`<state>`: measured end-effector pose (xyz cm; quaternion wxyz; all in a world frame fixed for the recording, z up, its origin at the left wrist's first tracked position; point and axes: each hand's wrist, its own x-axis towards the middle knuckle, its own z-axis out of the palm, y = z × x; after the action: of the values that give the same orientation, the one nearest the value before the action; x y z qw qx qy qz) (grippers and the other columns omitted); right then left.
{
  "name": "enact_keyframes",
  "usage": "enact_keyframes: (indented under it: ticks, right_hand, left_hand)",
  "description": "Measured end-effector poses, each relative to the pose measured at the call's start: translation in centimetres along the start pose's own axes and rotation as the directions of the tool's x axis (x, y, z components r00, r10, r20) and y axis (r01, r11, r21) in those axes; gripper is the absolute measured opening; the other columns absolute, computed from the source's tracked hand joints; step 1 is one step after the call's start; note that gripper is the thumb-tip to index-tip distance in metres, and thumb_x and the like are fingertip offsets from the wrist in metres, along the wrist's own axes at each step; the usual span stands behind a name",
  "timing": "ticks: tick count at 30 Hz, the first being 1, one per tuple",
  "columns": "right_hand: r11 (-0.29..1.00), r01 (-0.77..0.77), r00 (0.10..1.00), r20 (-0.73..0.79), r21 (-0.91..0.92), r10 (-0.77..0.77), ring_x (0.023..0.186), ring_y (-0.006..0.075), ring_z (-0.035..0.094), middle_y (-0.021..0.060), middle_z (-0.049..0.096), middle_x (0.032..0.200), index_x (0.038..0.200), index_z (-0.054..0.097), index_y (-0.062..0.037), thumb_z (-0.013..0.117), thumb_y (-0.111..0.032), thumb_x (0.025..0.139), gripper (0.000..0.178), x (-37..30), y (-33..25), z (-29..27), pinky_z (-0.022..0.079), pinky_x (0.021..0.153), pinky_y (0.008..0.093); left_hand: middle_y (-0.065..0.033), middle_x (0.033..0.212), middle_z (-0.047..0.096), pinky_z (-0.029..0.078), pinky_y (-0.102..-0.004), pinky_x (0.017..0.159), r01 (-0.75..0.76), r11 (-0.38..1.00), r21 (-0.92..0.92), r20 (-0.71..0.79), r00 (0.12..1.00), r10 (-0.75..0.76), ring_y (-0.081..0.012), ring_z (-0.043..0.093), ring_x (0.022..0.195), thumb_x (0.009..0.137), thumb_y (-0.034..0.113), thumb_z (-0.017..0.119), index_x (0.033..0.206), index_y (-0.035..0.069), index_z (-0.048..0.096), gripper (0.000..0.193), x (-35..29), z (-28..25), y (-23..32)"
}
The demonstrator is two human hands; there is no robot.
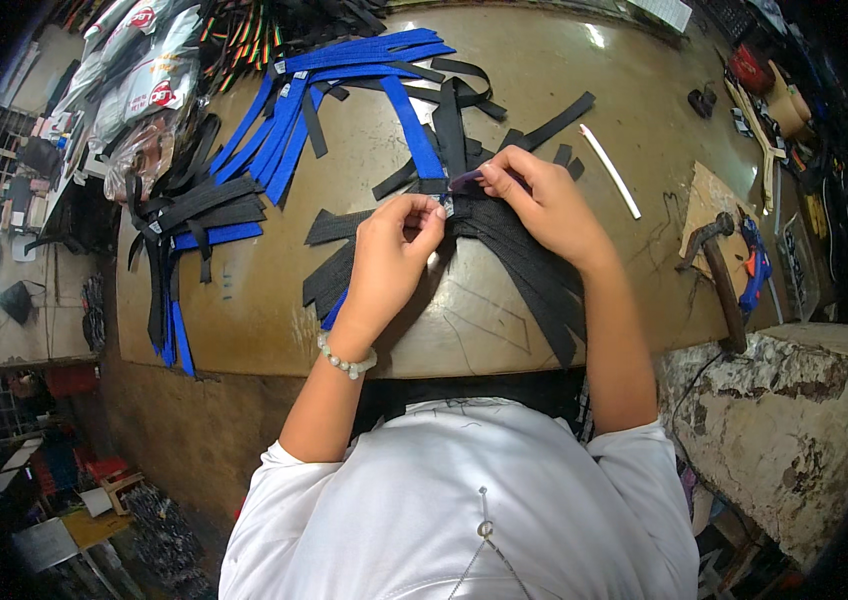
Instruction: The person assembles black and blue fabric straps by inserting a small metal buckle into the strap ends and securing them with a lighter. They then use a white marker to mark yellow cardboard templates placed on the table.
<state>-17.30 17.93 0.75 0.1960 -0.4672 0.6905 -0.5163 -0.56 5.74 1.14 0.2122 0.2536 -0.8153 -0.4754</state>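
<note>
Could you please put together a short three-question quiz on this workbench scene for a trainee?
1. True or false: both hands are working on the black straps.
2. Which tool lies to the person's right? A) hammer B) saw C) pliers
3. What colour are the straps fanned out at the far left of the table?

Key:
1. True: the left hand and the right hand meet over them.
2. A, the hammer.
3. Blue: the blue straps.
</note>
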Motion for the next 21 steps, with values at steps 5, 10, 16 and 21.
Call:
enact_keyframes:
  ticks: [5,10,16,21]
  right_hand:
    - [0.994,0.035,0.999,0.020,-0.107,-0.033,0.079,0.0190,0.063,0.0115,0.066,0.084,0.095,0.060,0.0029,0.057,-0.019,0.096,0.023,-0.2,-0.5,0.0,0.048,0.074,0.0304]
    - [0.988,0.111,0.992,-0.041,-0.111,-0.116,0.076,0.0376,0.060,0.0217,0.061,0.082,0.090,0.057,0.0038,0.058,-0.015,0.093,0.019,-0.2,-0.8,0.5,0.047,0.070,0.0398]
    - [0.993,0.094,0.992,-0.079,-0.072,-0.100,0.077,0.0305,0.065,0.0198,0.064,0.086,0.093,0.055,0.0043,0.053,-0.018,0.098,0.023,-0.2,-0.9,0.9,0.052,0.072,0.0371]
    - [0.923,-0.157,0.961,-0.161,0.351,0.225,0.081,0.0177,0.066,0.0158,0.065,0.092,0.097,0.051,0.0029,0.042,-0.030,0.104,0.035,0.7,-0.2,1.4,0.057,0.074,0.0292]
  left_hand:
    - [-0.0022,0.079,0.065,0.048,-0.0235,0.066,0.008,1.000,-0.017,0.046,0.999,-0.007,-0.0074,0.060,0.071,0.091,0.015,0.064,0.095,-0.004,0.065,0.020,0.1,-0.5,-0.3]
    - [-0.0021,0.079,0.065,0.048,-0.0233,0.067,-0.011,0.998,-0.064,0.042,0.999,0.014,-0.0072,0.060,0.072,0.092,0.018,0.064,0.095,-0.004,0.065,0.022,0.1,-0.3,-0.8]
    - [-0.0093,0.079,0.062,0.047,-0.0298,0.067,0.110,0.955,-0.275,0.029,0.994,-0.106,-0.0150,0.056,0.070,0.093,0.018,0.060,0.092,-0.005,0.060,0.023,-0.5,-0.5,0.0]
    - [-0.0157,0.086,0.062,0.049,-0.0432,0.071,-0.480,0.868,0.130,0.622,0.721,0.305,-0.0306,0.062,0.085,0.092,0.021,0.056,0.084,0.000,0.055,0.023,-6.3,2.2,4.5]
